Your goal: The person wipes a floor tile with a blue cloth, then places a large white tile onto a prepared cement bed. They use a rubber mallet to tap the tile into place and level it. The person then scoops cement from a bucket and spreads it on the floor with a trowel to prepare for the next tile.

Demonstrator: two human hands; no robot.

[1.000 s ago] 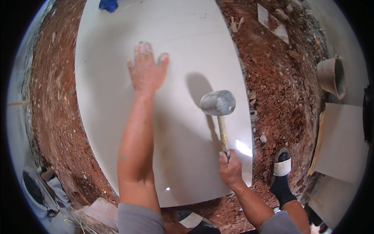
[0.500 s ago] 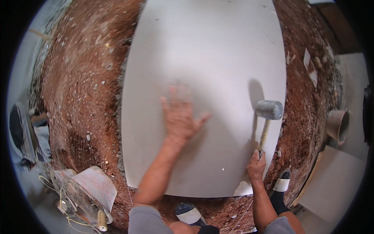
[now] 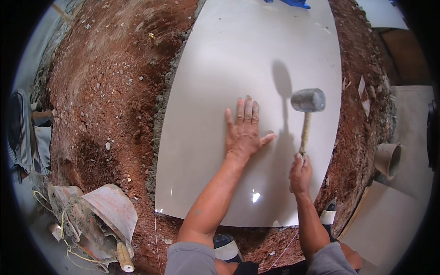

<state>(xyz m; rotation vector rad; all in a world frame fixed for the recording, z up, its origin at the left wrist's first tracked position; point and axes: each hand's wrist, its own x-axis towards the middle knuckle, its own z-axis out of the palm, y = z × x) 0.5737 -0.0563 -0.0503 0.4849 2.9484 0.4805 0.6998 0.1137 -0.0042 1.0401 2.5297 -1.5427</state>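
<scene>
A large glossy off-white floor tile (image 3: 211,78) stretches away from me over a bed of mortar and reddish soil. Near its middle, my left hand (image 3: 244,130) is spread out with the palm down, fingers apart, holding nothing. My right hand (image 3: 300,174) is wrapped round the light handle of a rubber mallet (image 3: 308,100). The mallet's grey head is raised above the right part of the tile and casts a shadow on it. Part of the grip is hidden inside the fingers.
Mortar-caked buckets (image 3: 107,208) lie at the lower left, beside a wooden handle (image 3: 124,257). Another bucket (image 3: 388,160) and a tile panel (image 3: 380,224) are on the right. Strings (image 3: 157,238) run near the tile's front edge. Something blue (image 3: 295,3) lies at the far end.
My left hand has shifted right across the tile and its blur is gone. The mallet has moved up and slightly left in my right hand. The whole view has shifted somewhat.
</scene>
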